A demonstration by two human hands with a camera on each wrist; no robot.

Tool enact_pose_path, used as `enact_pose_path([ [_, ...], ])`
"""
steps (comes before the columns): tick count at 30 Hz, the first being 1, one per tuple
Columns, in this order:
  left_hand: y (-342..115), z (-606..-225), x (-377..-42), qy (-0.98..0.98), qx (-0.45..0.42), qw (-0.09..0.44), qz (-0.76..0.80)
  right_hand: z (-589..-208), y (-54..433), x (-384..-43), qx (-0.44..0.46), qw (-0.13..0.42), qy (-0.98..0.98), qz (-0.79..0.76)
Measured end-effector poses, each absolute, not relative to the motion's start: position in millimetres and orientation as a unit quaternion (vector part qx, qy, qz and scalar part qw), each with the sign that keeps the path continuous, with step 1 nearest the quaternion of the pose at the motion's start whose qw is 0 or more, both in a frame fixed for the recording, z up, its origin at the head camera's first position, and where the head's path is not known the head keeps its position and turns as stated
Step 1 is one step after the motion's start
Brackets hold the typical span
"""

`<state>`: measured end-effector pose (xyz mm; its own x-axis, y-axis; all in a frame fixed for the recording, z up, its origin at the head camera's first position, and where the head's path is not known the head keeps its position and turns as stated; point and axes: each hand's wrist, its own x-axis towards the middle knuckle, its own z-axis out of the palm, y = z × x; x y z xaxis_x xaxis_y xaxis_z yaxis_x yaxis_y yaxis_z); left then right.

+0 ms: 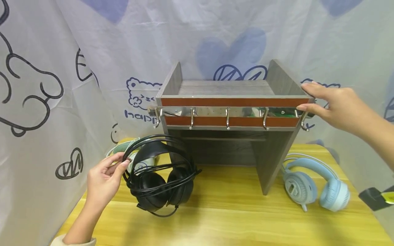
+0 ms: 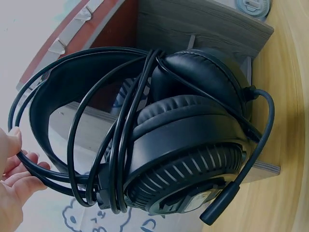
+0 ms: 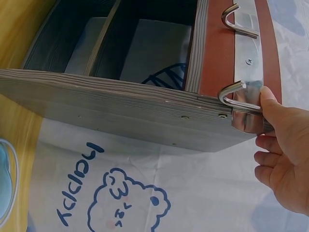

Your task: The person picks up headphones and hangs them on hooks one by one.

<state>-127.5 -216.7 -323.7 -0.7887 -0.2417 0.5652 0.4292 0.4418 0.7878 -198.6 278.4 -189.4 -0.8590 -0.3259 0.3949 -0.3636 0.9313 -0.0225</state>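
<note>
Thumb and fingers of my left hand [image 1: 103,179] pinch the thin headband bows of a black headset [image 1: 152,189]. Its cable is wound around it several times, and the ear cups hang below, over the yellow table. The left wrist view shows its microphone boom [image 2: 244,179] next to an ear cup. My right hand [image 1: 341,102] grips the right front corner of a grey wooden shelf [image 1: 281,80], thumb at the end of the metal hook rail [image 1: 212,111]. In the right wrist view the thumb lies beside the end hook [image 3: 236,96], other fingers curled behind the corner.
Light blue headphones [image 1: 300,186] lie on the wood-grain table [image 1: 234,212] right of the shelf. Pale green headphones [image 1: 121,147] are partly hidden behind the black headset. A printed white curtain [image 1: 147,41] hangs behind and at the sides.
</note>
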Motion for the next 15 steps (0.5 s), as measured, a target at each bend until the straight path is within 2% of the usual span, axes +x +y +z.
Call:
enact_pose_path([
  [9, -216.9, -315.2, -126.3, -0.757, -0.099, 0.347, -0.545, -188.2, 277.7, -198.8, 0.177, 0.187, -0.965, 0.051],
  [15, -215.0, -308.6, -131.0, -0.748, -0.102, 0.343, -0.559, -187.2, 276.0, -197.9, 0.173, 0.188, -0.965, 0.049],
])
